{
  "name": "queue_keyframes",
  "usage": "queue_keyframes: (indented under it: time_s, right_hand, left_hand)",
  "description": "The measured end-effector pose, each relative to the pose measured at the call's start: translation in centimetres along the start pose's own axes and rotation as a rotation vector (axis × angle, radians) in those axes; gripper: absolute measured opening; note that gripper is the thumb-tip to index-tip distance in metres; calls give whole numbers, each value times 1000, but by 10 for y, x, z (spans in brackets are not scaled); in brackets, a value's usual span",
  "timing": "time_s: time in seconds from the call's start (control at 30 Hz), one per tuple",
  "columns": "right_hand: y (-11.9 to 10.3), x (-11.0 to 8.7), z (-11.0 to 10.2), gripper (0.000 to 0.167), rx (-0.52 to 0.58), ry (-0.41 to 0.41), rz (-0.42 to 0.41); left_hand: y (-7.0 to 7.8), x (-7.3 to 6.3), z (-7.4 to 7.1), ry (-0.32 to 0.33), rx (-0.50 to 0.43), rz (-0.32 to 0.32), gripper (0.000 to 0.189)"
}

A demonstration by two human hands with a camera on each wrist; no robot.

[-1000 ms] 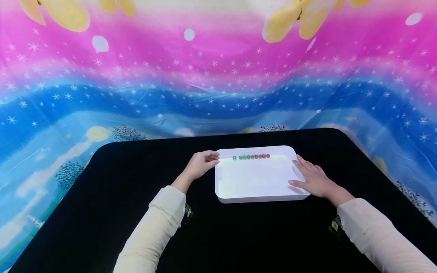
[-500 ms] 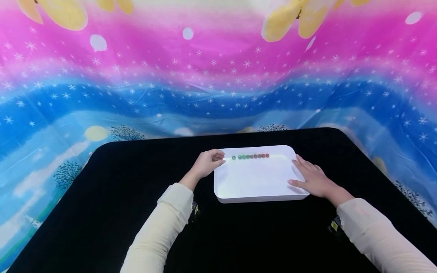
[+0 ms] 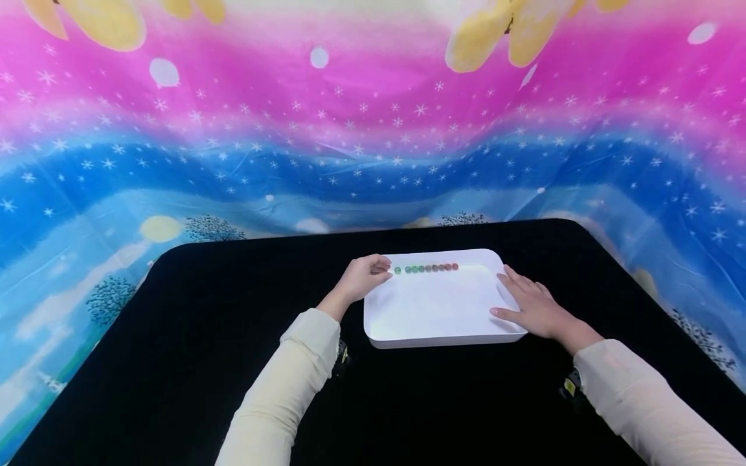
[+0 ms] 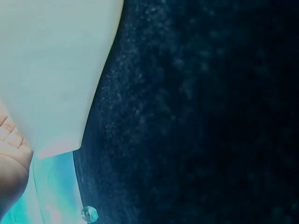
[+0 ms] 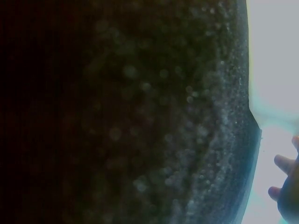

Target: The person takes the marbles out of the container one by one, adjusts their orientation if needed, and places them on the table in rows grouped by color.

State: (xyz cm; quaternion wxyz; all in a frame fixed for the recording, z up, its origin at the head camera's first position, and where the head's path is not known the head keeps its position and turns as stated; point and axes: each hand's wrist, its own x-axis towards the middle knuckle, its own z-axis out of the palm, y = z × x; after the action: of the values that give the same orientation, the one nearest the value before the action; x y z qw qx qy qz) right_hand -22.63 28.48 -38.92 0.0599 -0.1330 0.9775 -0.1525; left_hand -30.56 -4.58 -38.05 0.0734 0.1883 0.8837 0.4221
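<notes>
The left hand [image 3: 366, 277] hangs over the far left corner of the white tray, its thumb and fingers apart, with nothing seen in them. Its tips are just beside a green ball [image 3: 397, 270], but I cannot tell if they touch it. The right hand [image 3: 536, 305] lies on the right side of the tray [image 3: 437, 307], thumb and fingers spread, and does not curl round anything. The green ball sits in the tray near the far wall, a little apart from a row of balls [image 3: 428, 268]. That row goes from green on the left to brown and red on the right, packed close together. The tray sits flat on a big black table [image 3: 192, 343]. Both arms have pale sleeves [image 3: 647, 382]. Under the right cuff is a black thing [image 3: 570, 386] with a yellow patch, too small to read. Behind the table hangs a pink and blue cloth [image 3: 373, 123] with white snowflakes, dark trees and yellow shapes
</notes>
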Motion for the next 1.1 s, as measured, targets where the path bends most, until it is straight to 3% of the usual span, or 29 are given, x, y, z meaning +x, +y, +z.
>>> queue_keyframes:
  time_s: [0.6, 1.1]
  right_hand:
    - [2, 1, 2, 86, -1, 2, -5]
    - [1, 1, 0, 86, 4, -8, 13]
  left_hand:
    - [1, 20, 10, -60, 111, -2, 26]
    - [3, 31, 12, -79, 241, 53, 28]
